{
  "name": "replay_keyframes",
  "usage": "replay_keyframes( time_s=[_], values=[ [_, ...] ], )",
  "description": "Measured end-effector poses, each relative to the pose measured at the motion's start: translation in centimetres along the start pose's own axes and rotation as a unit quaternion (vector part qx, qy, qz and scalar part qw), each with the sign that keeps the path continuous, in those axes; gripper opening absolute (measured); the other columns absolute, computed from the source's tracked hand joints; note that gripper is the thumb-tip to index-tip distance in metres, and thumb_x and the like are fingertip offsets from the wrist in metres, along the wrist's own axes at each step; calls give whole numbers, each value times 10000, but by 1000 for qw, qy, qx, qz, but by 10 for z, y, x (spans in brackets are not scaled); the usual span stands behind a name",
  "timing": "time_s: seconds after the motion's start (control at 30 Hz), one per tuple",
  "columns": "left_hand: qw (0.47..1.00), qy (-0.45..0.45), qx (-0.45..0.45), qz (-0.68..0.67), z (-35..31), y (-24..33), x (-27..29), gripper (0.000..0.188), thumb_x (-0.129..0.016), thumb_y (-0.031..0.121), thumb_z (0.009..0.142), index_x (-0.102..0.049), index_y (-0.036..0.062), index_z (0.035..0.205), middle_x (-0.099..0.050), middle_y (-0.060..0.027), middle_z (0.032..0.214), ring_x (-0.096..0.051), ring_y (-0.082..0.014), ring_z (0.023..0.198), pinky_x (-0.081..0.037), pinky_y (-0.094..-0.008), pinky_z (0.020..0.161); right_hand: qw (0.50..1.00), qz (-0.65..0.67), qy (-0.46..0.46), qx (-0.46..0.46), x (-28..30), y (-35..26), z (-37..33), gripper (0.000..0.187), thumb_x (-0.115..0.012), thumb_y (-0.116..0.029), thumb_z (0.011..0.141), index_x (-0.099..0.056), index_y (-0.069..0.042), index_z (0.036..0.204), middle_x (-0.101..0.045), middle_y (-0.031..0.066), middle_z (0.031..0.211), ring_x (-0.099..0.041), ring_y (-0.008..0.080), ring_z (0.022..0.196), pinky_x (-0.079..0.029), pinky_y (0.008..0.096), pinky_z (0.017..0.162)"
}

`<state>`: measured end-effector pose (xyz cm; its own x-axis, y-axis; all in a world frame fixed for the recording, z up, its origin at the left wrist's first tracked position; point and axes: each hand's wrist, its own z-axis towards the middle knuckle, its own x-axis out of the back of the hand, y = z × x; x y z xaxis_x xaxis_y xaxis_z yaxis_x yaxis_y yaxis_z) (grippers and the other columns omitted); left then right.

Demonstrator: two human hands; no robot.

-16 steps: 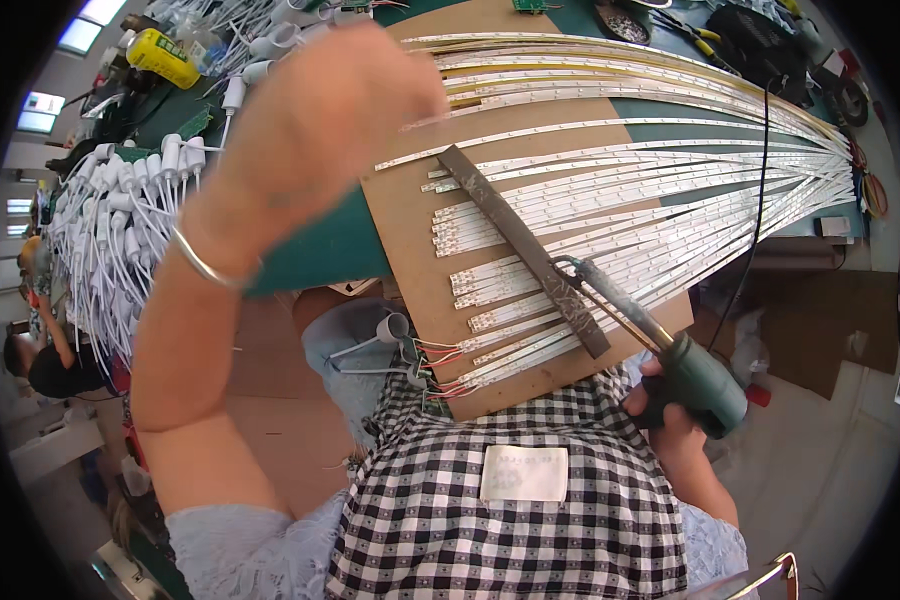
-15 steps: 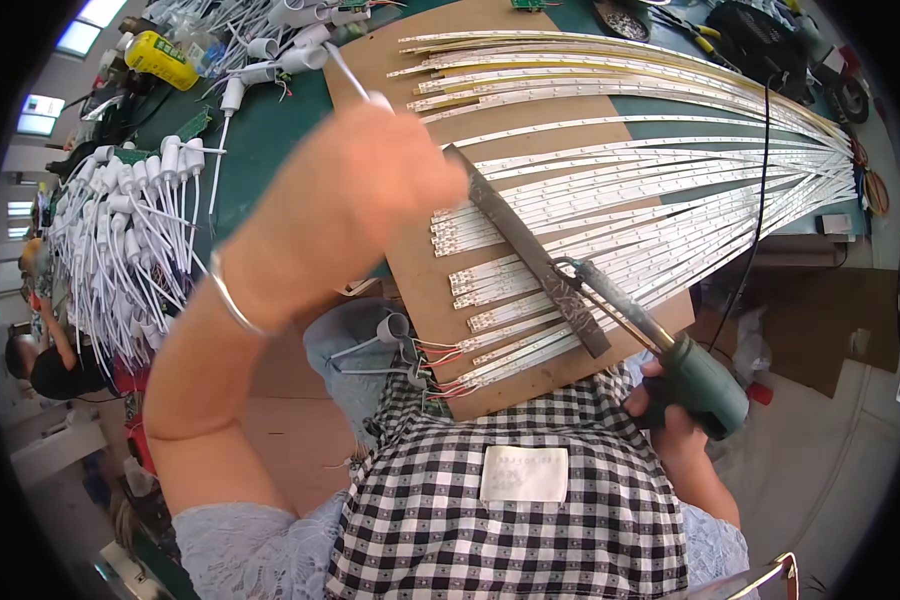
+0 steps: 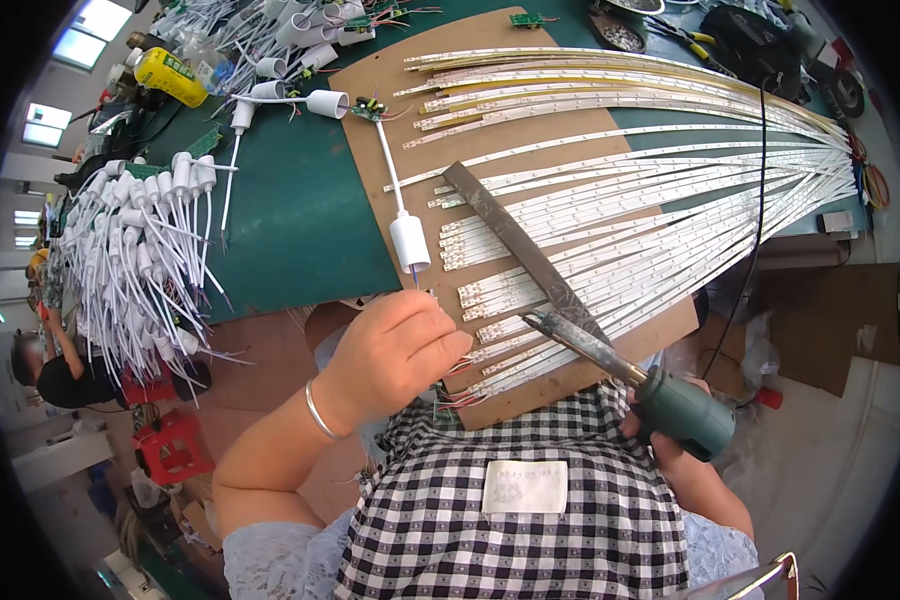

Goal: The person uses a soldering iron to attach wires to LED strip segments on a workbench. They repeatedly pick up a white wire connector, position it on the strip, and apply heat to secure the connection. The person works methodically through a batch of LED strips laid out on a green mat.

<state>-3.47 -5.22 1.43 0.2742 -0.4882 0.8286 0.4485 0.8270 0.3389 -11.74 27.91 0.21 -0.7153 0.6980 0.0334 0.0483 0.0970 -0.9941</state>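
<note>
Head view: white cable bundle (image 3: 150, 260), left, spills past edge of green table (image 3: 300, 235), above floor (image 3: 255, 370), red stool (image 3: 173, 447). Green top runs to brown board (image 3: 480, 33), centre, overhanging front edge. White cap (image 3: 410, 243) on board; left hand (image 3: 395, 350) curled below at wire (image 3: 416, 280), can't tell if gripped. LED strips (image 3: 590, 200) fan right. Right hand (image 3: 667, 452), apart, clamped on green soldering gun (image 3: 692, 415).

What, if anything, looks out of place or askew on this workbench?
The dark bar lies slantwise across the light strips, cutting against their direction. One strip's end also juts left past those just below it. I see nothing spilled.
</note>
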Motion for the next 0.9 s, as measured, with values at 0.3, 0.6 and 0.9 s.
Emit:
replay_keyframes(
  time_s=[0.3,0.6,0.9],
  values=[
    [998,20,52,-5,-10,15,-20,239,-688,48,637,-665,40,875,-618,-53,843,-592,-250,808,-517,-326,692,992,-99,-79,24,14,7,-9,382,-662,-117,791,-560,32,1127,-656,100,912,-648,204,782,-498,305,765],
    [997,36,75,2,-11,18,-22,225,-704,14,657,-671,40,878,-615,-54,834,-581,-272,883,-515,-348,756,997,-50,-33,51,7,21,-12,441,-689,-76,755,-551,37,1159,-610,161,1104,-624,277,968,-493,353,848],
    [983,33,179,-22,-17,27,-24,210,-759,52,654,-672,100,838,-578,-85,1096,-501,-330,1088,-425,-423,909,978,-178,-83,73,20,23,-11,404,-699,-108,744,-599,19,1115,-605,160,1102,-619,289,971,-484,361,841]
  ],
)
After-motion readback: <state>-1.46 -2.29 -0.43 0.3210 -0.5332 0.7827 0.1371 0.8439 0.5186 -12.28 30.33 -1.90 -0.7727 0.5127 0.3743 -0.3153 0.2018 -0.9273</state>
